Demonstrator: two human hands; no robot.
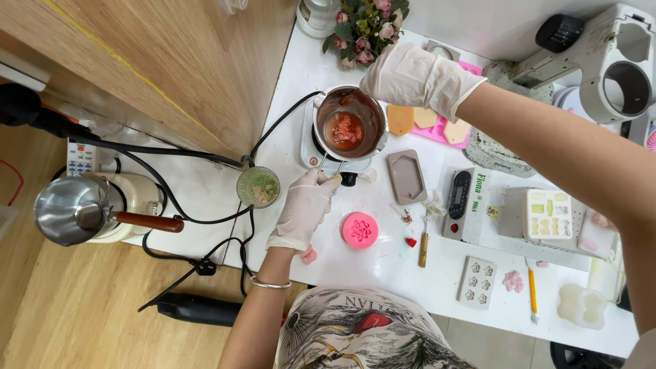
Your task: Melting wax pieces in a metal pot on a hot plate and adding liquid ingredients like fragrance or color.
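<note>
Small steel melting pot (pixel 350 123) with pink-red softening lumps set on small white electric hotplate (pixel 311 147), upper centre of frame. Wire handle pinched by gloved left hand (pixel 304 208), fingers curled together, so pot is steadied. Gloved right hand (pixel 413 76) rested at far rim, fingers bunched downward; whether anything is pinched cannot be told. Pink round flower mould (pixel 359 229) kept just below pot, close to hand.
</note>
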